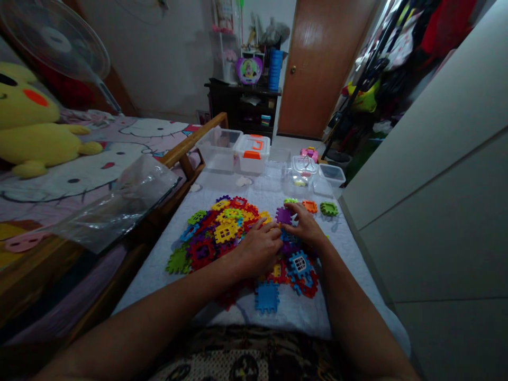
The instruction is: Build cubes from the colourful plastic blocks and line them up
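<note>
"Two hands are at work; what does each have?"

"The right hand looks clamped, thumb and fingers, on the right side of a purple square plastic tile with toothed edges. That tile is at the far right of a jumbled heap of multicoloured plastic tiles on the white-clothed table."

"And the left?"

"The left hand lies over the heap, fingers curled close together. Its knuckles hide the tips, so I can't tell whether it grips anything."

"How should the purple tile handle?"

"Light and stiff, I'd judge, slightly slick on its face, hardly fragile, though a hard twist might strain the teeth."

"Best hold?"

"Opposite edges; the notches should keep fingers from sliding."
</note>
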Demonstrator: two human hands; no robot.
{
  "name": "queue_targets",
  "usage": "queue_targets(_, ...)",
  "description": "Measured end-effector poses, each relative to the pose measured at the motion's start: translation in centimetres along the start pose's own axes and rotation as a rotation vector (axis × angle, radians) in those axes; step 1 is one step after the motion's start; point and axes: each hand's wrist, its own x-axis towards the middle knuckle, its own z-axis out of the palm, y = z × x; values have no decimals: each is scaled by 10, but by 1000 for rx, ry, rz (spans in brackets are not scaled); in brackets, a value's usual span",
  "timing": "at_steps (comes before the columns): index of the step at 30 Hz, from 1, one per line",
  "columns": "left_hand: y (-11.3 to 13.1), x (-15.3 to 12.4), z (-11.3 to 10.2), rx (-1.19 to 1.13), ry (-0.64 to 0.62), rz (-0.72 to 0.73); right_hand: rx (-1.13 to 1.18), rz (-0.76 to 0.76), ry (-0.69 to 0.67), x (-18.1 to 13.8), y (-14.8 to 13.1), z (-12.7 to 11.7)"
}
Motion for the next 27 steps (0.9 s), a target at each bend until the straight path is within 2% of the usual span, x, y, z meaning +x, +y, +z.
queue_targets(2,-5,1,0,-50,46,-23,12,16,4,0,0,0)
queue_targets(5,-14,2,-6,-214,109,-159,51,48,34,-1,-2,-2)
queue_targets(11,-33,6,-16,-815,299,-526,155,123,216,0,-11,-4)
queue_targets(16,-41,9,-11,-1094,365,-699,120,27,312,0,-32,-4)
queue_targets(20,-38,12,-9,-1315,331,-744,54,-75,273,-1,-51,1)
queue_targets(27,-29,16,-14,-1420,334,-800,12,-115,147,0,-56,10)
